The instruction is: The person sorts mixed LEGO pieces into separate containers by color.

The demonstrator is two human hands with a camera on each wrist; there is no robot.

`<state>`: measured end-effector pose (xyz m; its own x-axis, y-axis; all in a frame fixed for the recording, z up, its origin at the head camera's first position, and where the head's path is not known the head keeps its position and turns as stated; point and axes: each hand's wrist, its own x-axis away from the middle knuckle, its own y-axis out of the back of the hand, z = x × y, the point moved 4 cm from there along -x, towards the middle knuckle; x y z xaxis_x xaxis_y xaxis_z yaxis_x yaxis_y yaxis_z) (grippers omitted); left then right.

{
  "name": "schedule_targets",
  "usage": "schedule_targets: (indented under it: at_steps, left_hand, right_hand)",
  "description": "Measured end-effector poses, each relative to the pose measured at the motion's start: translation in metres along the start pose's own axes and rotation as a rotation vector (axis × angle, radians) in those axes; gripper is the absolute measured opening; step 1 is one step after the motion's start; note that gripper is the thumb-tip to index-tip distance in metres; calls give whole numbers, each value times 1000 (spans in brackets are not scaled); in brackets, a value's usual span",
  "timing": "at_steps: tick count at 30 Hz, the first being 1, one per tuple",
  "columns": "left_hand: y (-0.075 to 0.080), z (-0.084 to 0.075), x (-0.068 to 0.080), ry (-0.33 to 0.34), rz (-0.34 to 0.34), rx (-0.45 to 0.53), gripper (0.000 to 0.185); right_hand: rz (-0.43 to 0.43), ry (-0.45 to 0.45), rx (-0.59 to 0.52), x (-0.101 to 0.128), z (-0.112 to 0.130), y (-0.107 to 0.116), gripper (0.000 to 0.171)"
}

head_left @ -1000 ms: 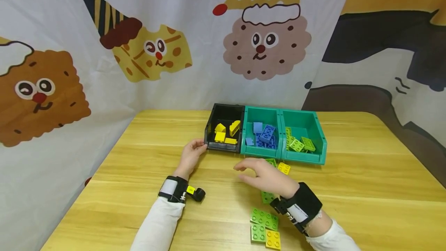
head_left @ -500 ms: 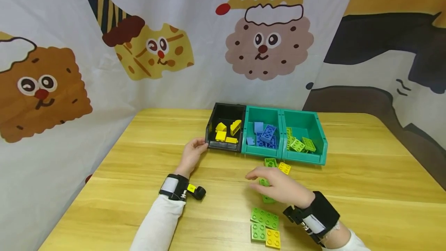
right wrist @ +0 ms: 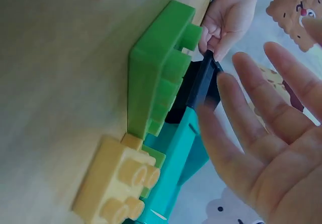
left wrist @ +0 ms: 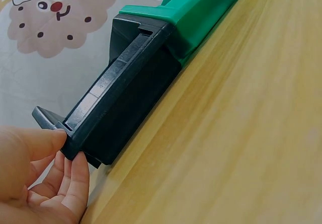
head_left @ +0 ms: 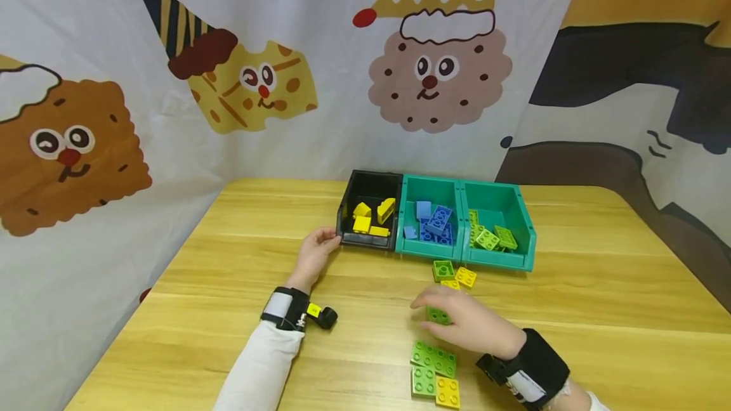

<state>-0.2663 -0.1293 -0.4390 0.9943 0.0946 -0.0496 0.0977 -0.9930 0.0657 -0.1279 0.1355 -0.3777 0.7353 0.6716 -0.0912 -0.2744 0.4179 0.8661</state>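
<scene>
Head view: the green brick (head_left: 438, 316) lies on the table (head_left: 228, 309) in front of the bins, under the fingers of the right hand (head_left: 465, 325).
Right hand: fingers spread and nearly straight above the brick in the right wrist view (right wrist: 161, 83); whether they touch it cannot be told.
Left hand: the left hand (head_left: 313, 254) pinches the near left corner of the black bin (head_left: 368, 198), thumb on the rim and fingers underneath.
Black bin: leftmost of three joined bins, it holds yellow bricks (head_left: 371, 215).
Middle teal bin: the middle teal bin (head_left: 431, 189) holds blue bricks (head_left: 435, 221).
Right teal bin: the right teal bin (head_left: 505, 198) holds light green bricks (head_left: 488, 236).
Loose bricks near bins: a small green brick (head_left: 442, 269) and a yellow brick (head_left: 465, 276) lie just in front of the teal bins.
Loose bricks near edge: a green plate (head_left: 434, 358), a small green square (head_left: 423, 381) and a yellow square (head_left: 447, 392) lie together.
Backdrop: a cartoon cloth (head_left: 228, 81) hangs behind the table.
</scene>
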Motion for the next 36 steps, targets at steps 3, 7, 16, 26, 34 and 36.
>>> schedule_targets:
  at_steps: [3,7,16,26,34,36]
  left_hand:
    - [0,0,1,3,1,8,24]
    - [-1,-2,2,5,1,20,24]
    - [0,-1,2,19,0,-1,24]
    - [-1,-7,6,7,13,-6,26]
    - [-1,-4,2,11,31,23,26]
    - [-1,-5,2,9,34,18,25]
  right_hand:
    - [51,-46,2,4,3,-2,34]
    - [124,-92,37,8,11,-5,58]
    - [298,-97,69,14,20,-18,76]
    - [351,-34,17,14,22,-25,57]
    - [346,-19,32,13,24,-26,43]
    - [346,-20,35,13,24,-26,41]
